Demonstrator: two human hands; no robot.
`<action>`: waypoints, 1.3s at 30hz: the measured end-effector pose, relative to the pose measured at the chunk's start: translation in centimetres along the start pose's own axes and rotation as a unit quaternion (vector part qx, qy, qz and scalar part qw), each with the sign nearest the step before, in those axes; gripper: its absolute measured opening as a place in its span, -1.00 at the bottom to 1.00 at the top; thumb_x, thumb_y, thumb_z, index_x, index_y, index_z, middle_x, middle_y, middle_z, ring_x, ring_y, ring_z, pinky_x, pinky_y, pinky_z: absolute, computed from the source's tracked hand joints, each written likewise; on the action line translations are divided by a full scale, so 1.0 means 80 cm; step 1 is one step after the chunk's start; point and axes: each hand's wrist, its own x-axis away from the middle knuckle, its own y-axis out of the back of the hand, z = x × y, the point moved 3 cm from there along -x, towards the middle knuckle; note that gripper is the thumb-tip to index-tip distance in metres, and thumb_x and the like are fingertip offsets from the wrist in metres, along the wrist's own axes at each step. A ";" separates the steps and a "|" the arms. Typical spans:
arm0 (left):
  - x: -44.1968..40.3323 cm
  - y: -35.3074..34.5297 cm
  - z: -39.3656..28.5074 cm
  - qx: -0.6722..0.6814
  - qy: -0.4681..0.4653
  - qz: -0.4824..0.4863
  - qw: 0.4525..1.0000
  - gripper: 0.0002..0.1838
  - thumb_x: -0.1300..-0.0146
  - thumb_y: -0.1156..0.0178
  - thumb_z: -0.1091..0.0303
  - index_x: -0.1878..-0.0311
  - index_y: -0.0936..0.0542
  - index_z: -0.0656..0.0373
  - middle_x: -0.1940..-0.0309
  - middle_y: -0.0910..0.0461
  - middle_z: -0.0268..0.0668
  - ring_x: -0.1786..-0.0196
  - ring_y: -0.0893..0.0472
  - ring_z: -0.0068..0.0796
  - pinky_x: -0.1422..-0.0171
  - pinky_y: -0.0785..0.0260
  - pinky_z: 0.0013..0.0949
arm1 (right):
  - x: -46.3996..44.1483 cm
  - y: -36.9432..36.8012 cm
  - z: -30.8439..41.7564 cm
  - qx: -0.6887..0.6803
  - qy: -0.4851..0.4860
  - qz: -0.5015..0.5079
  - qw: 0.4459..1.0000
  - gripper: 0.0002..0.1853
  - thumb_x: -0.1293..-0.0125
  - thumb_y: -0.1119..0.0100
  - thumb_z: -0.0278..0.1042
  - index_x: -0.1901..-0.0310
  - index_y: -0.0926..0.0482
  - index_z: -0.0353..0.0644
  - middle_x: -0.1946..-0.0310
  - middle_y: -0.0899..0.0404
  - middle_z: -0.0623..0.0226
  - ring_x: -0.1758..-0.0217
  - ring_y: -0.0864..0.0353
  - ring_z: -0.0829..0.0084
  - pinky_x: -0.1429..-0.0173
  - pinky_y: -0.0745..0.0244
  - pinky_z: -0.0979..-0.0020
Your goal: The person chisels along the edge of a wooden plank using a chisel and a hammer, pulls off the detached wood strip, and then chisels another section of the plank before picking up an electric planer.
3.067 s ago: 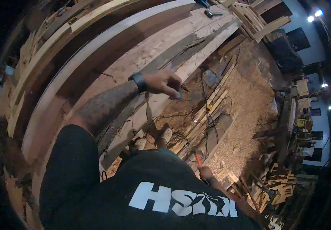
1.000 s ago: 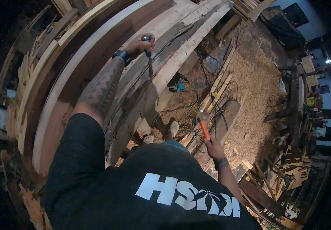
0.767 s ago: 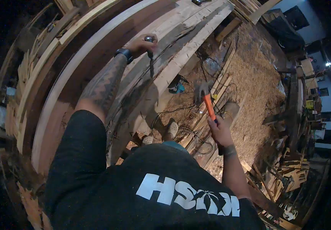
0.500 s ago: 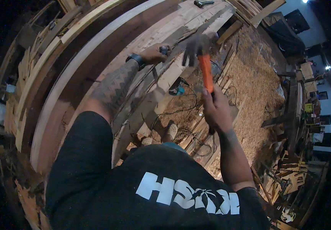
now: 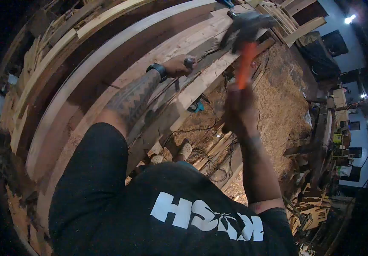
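My left hand (image 5: 179,66) is closed around the handle of an upright tool with a round metal end (image 5: 188,63); its lower part is hidden or too dark to make out. It is over the rough grey-brown wooden plank (image 5: 201,81). My right hand (image 5: 240,112) grips the orange handle of a hammer (image 5: 246,64), raised to the right of my left hand and blurred by motion. The dark hammer head is near the far end of the planks. A black watch is on my left wrist.
Long curved timbers (image 5: 79,77) lie to the left. A teal power tool (image 5: 197,105) with cables rests below the plank. Wood shavings (image 5: 280,98) cover the floor on the right, with scrap wood (image 5: 316,209) at lower right. Another dark tool (image 5: 231,14) lies at the far end.
My right hand has raised the hammer from low beside my body to above the plank. My left hand has taken hold of the upright tool and lately shifted right with it.
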 end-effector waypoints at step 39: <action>-0.059 0.026 0.017 0.314 -0.067 0.069 0.945 -0.79 -0.30 -0.25 0.27 0.11 -0.63 0.20 0.29 -0.64 -0.38 0.28 -0.58 -0.58 0.13 -0.44 -0.41 | 0.316 0.024 -0.345 0.116 -0.434 0.193 0.872 -0.52 -0.52 -0.06 0.10 0.12 -0.53 -0.29 0.57 -0.54 0.20 0.48 -0.62 0.23 0.34 -0.45 0.14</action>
